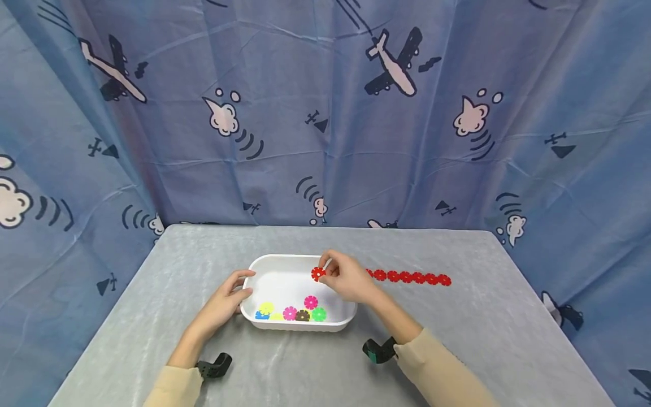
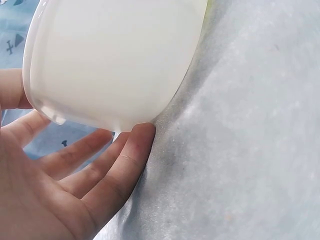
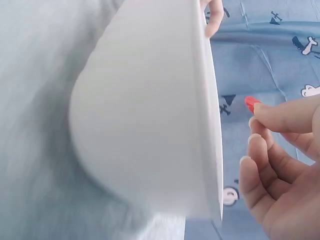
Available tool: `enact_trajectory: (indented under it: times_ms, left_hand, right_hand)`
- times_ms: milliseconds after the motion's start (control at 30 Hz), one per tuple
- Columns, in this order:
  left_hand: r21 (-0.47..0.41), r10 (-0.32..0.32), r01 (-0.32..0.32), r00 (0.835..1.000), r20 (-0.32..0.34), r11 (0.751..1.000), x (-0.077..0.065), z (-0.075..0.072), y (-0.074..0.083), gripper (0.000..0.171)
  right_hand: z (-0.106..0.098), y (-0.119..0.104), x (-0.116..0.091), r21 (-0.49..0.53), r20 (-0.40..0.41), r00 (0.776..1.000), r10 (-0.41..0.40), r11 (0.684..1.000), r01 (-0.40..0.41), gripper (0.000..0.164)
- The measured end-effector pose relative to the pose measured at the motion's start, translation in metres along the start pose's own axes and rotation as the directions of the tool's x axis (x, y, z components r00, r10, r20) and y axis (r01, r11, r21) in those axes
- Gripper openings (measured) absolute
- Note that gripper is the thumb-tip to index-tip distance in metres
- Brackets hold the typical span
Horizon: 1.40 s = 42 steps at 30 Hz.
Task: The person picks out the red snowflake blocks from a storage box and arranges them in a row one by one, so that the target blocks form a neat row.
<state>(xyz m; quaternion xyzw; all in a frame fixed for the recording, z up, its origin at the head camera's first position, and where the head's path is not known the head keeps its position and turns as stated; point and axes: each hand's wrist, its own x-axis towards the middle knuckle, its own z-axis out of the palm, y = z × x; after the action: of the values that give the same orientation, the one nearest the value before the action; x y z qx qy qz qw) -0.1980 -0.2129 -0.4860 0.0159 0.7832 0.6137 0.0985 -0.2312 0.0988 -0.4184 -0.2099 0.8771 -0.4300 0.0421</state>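
Note:
A white plastic tray (image 1: 285, 277) with a raised rim stands on the table. At its left end my left hand (image 1: 230, 291) grips the rim; the left wrist view shows that hand (image 2: 85, 185) with several fingers against the outer wall. Over the tray's right part, my right hand (image 1: 351, 278) pinches a red notched disc (image 1: 317, 274) between thumb and forefinger. In the right wrist view this red disc (image 3: 252, 104) appears edge-on at the fingertips. Several coloured discs, including a pink one (image 1: 311, 302) and a green one (image 1: 319, 314), lie along the tray's near side.
A row of red notched discs (image 1: 406, 277) lies on the grey-covered table (image 1: 458, 339), right of the tray; my right hand hides its left end. Behind the table hangs a blue curtain (image 1: 285, 186) with printed planes.

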Motion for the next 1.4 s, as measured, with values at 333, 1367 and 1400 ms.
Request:
enact_trajectory:
  times_ms: [333,1367,1400]
  left_hand:
    - [0.006,-0.014,0.014,1.000,0.009,1.000,-0.001,-0.001,0.002,0.043]
    - [0.031,-0.020,0.020,1.000,-0.011,0.999,-0.001,-0.001,0.002,0.042]
    - [0.029,-0.020,0.020,1.000,-0.008,0.999,-0.001,-0.001,0.002,0.042]
  right_hand:
    - [-0.034,0.027,-0.027,-0.026,-0.059,0.998,0.026,0.999,-0.028,0.018]
    - [-0.140,0.144,-0.088,-0.204,-0.262,0.959,0.107,0.965,-0.164,0.021]
    - [-0.142,0.148,-0.089,-0.204,-0.265,0.957,0.116,0.963,-0.174,0.021]
